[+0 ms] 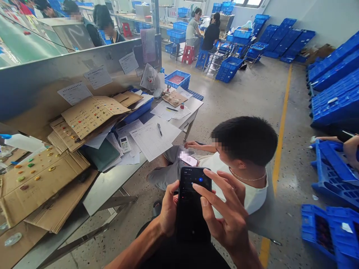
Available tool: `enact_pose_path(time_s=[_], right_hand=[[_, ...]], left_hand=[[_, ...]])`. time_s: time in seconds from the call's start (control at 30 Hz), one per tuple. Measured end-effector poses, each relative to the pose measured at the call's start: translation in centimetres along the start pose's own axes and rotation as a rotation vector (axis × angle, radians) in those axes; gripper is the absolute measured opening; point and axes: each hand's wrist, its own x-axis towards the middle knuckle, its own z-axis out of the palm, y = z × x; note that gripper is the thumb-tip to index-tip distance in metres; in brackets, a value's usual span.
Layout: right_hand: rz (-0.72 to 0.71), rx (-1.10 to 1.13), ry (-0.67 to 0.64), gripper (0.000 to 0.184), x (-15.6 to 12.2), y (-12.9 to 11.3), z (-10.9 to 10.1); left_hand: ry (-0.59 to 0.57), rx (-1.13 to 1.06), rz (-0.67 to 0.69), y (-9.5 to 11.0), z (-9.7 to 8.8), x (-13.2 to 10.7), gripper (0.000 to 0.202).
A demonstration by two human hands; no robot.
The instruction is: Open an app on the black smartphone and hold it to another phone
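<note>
Here the left hand [168, 209] was clamped around the left edge of a black phone [193, 201], the thumb lying along its side and the fingers hidden behind it. The phone stood nearly upright, low in the middle of the view, with its dark screen facing the camera and a small blue dot lit near the top. The right hand [227, 216] was beside the phone on its right; its fingers were spread apart and gripping nothing, and the index fingertip touched the screen just below the blue dot.

Just beyond the phone sat a person in a white shirt [252, 194], head bent over a second phone [188, 158] with a bright screen, held in front of that person's own lap. To the left of the black phone ran a metal table [112, 183] piled with sheets of cardboard [39, 179] dotted with small coloured pieces, along with loose papers, a printed form [153, 140] with a pen [159, 129] lying on it, and a small white remote [125, 144]. To the right of the phone, blue plastic crates [333, 231] lay on the floor, with more stacked well behind. Far beyond the phone, two people sat on stools [188, 54] among further crates.
</note>
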Motion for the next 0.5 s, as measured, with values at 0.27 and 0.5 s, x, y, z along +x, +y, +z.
enact_pose_path(time_s=[0.27,0.5], right_hand=[[0.013,0.008,0.030,0.030,-0.3,0.4,0.0],[-0.015,0.072,0.029,0.032,-2.6,0.0,-0.5]], left_hand=[[-0.009,-0.022,-0.006,0.1,-0.3,0.0,0.072],[-0.089,-0.043,0.029,0.7,-0.4,0.5,0.082]])
